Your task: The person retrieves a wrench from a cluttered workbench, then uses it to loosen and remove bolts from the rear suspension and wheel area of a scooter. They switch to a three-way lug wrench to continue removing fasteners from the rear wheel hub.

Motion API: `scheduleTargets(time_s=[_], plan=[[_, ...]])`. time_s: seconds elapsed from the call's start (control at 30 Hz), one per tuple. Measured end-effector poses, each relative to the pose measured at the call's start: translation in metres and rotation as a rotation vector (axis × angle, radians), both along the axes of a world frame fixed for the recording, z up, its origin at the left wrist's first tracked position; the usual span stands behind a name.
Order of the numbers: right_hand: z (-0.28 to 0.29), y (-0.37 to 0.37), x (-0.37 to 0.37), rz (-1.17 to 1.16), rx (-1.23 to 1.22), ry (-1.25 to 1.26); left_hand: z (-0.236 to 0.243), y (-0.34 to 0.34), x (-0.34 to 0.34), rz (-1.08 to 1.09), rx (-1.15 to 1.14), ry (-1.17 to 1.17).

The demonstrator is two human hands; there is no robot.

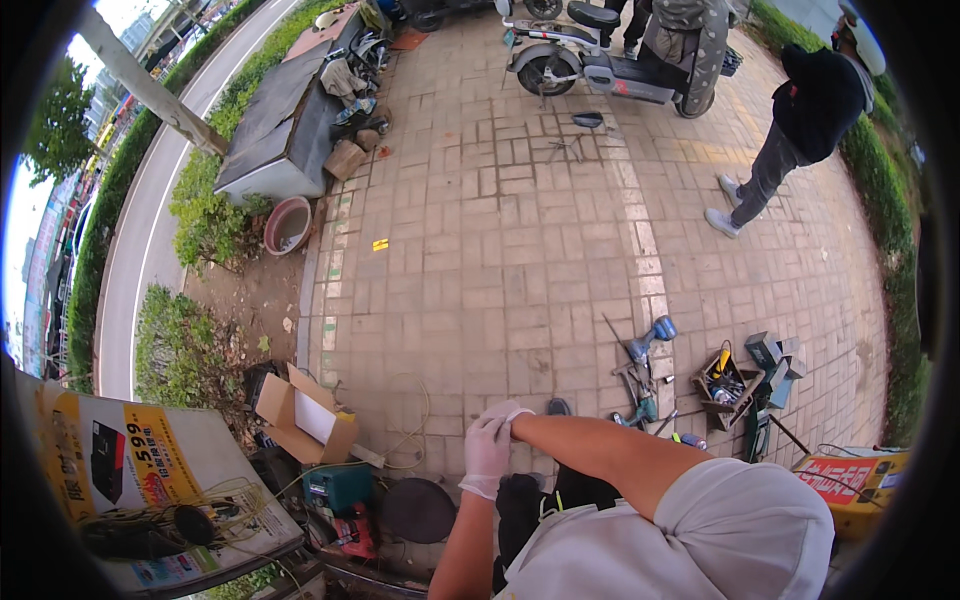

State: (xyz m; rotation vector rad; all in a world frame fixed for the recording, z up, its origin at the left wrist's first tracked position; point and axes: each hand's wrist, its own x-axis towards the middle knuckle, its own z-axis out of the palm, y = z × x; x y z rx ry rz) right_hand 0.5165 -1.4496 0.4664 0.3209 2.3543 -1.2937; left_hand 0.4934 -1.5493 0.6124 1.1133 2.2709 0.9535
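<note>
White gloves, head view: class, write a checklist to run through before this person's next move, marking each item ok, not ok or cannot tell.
1. Left hand covered: ok, a white glove reaches its wrist.
2. Right hand covered: cannot tell; it looks white, but only a little of it shows where it meets the left fingertips.
3. Hands free of tools: ok, neither holds one.
4. Tools in sight: ok, a blue drill and an open tool tray sit on the paving at right.
5. Loose cable on the paving: not ok, it lies looped near the cardboard box.
6. Bystander: ok, standing far off.
</note>
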Motion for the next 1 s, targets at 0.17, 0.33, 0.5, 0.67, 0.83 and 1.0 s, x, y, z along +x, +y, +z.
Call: scheduleTargets(time_s=[0.17,0.33,0.5,0.67,0.83,1.0], plan=[[0.0,-0.063,0.006,0.037,0.035,-0.228,-0.008,-0.053,0.015,0.185,-0.263,0.018],[0.032,-0.115,-0.009,0.38,0.181,-0.053,-0.015,-0.12,0.015,0.631,-0.059,-0.494],[0.05,-0.19,-0.046,0.611,0.501,-0.01,-0.021,-0.193,0.003,0.782,0.133,-0.65],[0.058,-0.262,-0.064,0.765,0.625,-0.01,-0.024,-0.256,-0.011,0.916,0.222,-0.439],[0.063,-0.335,-0.093,1.007,0.557,0.0,-0.027,-0.321,-0.012,1.029,0.346,-0.726],[0.064,-0.399,-0.11,1.246,0.475,0.021,-0.012,-0.381,-0.013,1.13,0.381,-0.754]])
